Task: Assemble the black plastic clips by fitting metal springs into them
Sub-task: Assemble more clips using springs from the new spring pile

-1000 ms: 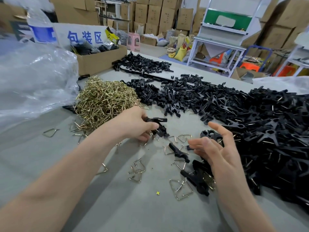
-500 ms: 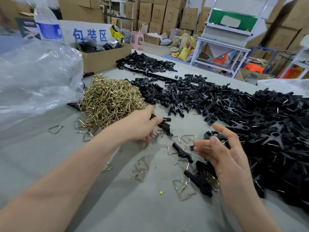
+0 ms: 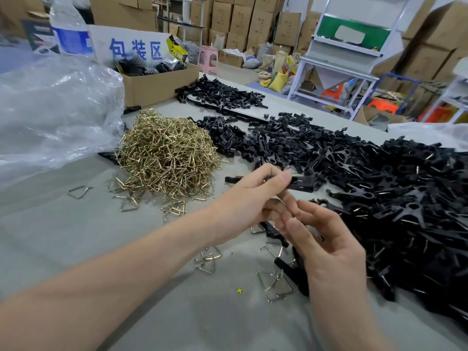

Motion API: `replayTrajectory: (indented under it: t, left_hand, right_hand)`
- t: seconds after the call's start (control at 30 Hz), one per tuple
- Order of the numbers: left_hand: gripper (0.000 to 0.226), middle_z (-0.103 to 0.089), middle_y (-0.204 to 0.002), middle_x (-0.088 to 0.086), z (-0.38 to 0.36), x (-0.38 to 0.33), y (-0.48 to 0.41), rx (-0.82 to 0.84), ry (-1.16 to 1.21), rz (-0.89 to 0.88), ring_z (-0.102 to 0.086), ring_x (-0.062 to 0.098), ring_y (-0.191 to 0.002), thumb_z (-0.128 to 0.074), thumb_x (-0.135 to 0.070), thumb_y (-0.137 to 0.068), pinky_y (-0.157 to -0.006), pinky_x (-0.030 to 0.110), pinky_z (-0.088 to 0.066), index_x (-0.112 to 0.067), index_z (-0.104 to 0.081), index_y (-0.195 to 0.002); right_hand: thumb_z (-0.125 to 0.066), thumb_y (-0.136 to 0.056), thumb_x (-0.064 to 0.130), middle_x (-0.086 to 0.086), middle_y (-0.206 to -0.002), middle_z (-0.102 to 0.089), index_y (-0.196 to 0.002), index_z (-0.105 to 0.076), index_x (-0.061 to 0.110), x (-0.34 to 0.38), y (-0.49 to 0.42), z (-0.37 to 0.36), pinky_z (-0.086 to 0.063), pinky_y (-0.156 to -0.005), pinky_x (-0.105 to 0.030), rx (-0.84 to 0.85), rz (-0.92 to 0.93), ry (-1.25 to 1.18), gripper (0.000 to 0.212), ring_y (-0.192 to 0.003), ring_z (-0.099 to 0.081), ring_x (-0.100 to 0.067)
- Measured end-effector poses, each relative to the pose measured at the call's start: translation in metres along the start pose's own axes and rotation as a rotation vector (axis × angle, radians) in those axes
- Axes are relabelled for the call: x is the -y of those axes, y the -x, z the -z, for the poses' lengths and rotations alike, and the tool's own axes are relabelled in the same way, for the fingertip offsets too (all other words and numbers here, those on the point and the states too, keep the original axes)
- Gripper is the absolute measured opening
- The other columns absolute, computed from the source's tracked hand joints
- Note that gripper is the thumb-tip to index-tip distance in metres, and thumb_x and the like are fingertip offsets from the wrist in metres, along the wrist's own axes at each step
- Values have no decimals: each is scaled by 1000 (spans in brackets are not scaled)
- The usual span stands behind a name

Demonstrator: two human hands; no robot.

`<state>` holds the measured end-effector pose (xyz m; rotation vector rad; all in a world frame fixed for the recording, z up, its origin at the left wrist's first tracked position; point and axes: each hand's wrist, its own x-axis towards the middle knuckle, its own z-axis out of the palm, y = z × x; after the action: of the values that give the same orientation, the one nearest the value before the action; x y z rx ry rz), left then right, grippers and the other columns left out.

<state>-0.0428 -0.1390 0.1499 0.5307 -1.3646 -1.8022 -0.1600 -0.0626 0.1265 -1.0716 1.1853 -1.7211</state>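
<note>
My left hand [image 3: 255,198] holds a black plastic clip [image 3: 302,184] lifted above the grey table, pinched between thumb and fingers, its ends sticking out left and right. A thin metal spring [image 3: 280,199] shows just under the left fingers. My right hand [image 3: 326,239] is right below it, fingertips meeting the left fingers near the spring; whether it pinches the spring I cannot tell. A heap of brass-coloured springs [image 3: 167,155] lies to the left. Black clip parts [image 3: 316,148] spread across the back, and a big pile of clips [image 3: 417,203] lies at the right.
Loose springs [image 3: 274,285] and a few black clips [image 3: 291,272] lie on the table [image 3: 126,249] under my hands. A crumpled clear plastic bag [image 3: 50,110] sits at left, a cardboard box [image 3: 157,84] and a water bottle [image 3: 69,29] behind it.
My left hand lifted the black clip off the table and moved right. My right hand came up and closed in until its fingertips meet the left fingers.
</note>
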Motion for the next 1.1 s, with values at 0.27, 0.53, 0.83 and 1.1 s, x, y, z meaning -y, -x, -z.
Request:
replayTrajectory:
  t: [0.27, 0.53, 0.83, 1.1]
  left_hand:
    - [38, -66, -76, 11, -5, 10, -2, -21, 266, 8, -61, 16, -61, -48, -35, -86, -61, 21, -54, -10, -41, -114]
    - [35, -70, -78, 9, 3, 10, -5, -70, 212, -23, -61, 14, -61, -54, -32, -82, -60, 21, -53, -7, -46, -105]
    - [19, -62, -85, 13, 0, 12, 0, -107, -319, -185, -54, 22, -66, -68, 5, -81, -63, 12, -49, -5, -57, -93]
    - [26, -67, -89, 10, -2, 13, 1, -107, -356, -154, -51, 26, -78, -73, 3, -76, -75, 36, -46, -17, -61, -89]
  right_hand:
    - [-67, -62, 8, -7, -70, -71, -60, -72, 12, 2, -8, 1, -57, -73, -25, -41, -286, -370, 7, -63, -67, -12]
    - [-63, -72, 15, -4, -71, -69, -77, -63, 11, 10, -15, 14, -57, -61, -24, -138, -302, -399, 7, -58, -63, -11]
    - [-67, -72, 19, 1, -66, -66, -78, -65, 13, 15, -22, 25, -55, -61, -23, -200, -239, -322, 8, -56, -58, -9]
    - [-67, -84, 13, 1, -64, -65, -64, -70, 18, 12, -21, 26, -54, -63, -27, -257, -122, -61, 21, -54, -56, -8]
